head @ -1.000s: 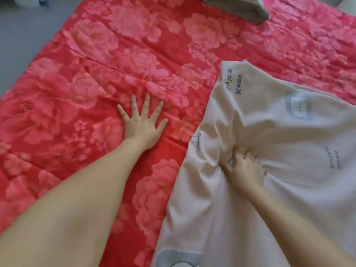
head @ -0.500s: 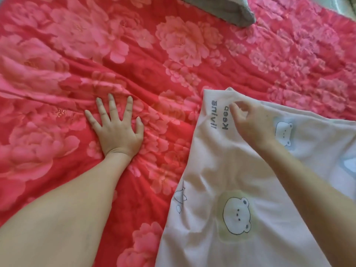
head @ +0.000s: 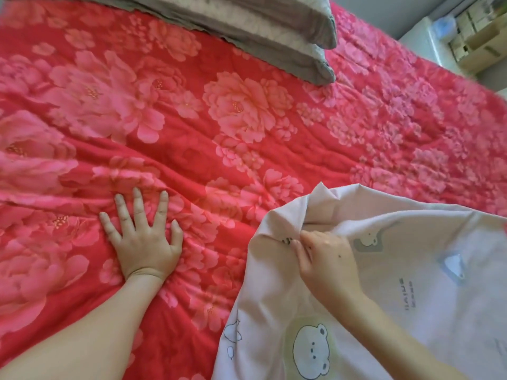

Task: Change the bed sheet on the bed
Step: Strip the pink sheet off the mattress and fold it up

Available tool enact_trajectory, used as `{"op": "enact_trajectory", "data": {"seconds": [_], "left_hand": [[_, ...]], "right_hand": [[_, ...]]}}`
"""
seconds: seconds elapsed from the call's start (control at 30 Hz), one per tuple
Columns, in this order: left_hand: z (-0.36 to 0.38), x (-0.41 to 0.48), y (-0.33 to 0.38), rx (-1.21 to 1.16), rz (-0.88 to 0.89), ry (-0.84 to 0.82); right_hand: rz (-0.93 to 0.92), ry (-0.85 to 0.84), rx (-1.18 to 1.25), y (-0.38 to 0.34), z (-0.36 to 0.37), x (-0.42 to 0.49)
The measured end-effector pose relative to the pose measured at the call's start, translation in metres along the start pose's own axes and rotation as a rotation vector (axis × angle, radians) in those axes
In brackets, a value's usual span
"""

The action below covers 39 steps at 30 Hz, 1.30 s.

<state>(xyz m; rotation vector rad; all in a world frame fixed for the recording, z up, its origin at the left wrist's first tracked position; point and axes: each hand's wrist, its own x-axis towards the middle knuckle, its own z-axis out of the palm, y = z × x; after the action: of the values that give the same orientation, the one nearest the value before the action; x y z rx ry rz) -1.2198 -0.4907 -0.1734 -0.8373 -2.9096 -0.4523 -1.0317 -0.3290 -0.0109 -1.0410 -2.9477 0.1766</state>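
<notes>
A red bed sheet with large pink flowers covers the whole bed and is wrinkled around my left hand. My left hand lies flat on it with fingers spread, pressing down. A pale pink sheet with bear prints lies over the lower right of the bed. My right hand pinches a bunched fold of that pale sheet near its upper left corner, and the corner stands lifted above the red sheet.
Two grey pillows are stacked at the top of the bed. Beyond the bed's far right edge stand a white cabinet and shelves with boxes.
My right hand has closed on the pale sheet's corner and bunched it upward. My left hand stays flat on the red sheet. The view has tilted up, showing the pillows.
</notes>
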Motion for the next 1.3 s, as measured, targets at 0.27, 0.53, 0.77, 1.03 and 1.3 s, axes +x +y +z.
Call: {"op": "enact_trajectory", "data": {"seconds": [0.27,0.53,0.77,1.03,1.3], "left_hand": [[0.004,0.0,-0.001,0.007,-0.002,0.034],[0.005,0.001,0.0,0.037,0.006,0.05],[0.004,0.001,0.0,0.039,0.0,0.057],[0.002,0.0,0.001,0.036,0.004,0.06],[0.002,0.0,0.001,0.048,0.012,0.078]], "right_hand": [[0.452,0.126,0.471,0.025,0.001,0.031],[0.297,-0.307,0.142,0.035,-0.017,0.121],[0.208,-0.12,0.698,0.046,-0.088,0.111],[-0.036,-0.149,0.207,0.076,-0.084,0.0],[0.401,-0.36,0.513,0.037,-0.063,-0.008]]}}
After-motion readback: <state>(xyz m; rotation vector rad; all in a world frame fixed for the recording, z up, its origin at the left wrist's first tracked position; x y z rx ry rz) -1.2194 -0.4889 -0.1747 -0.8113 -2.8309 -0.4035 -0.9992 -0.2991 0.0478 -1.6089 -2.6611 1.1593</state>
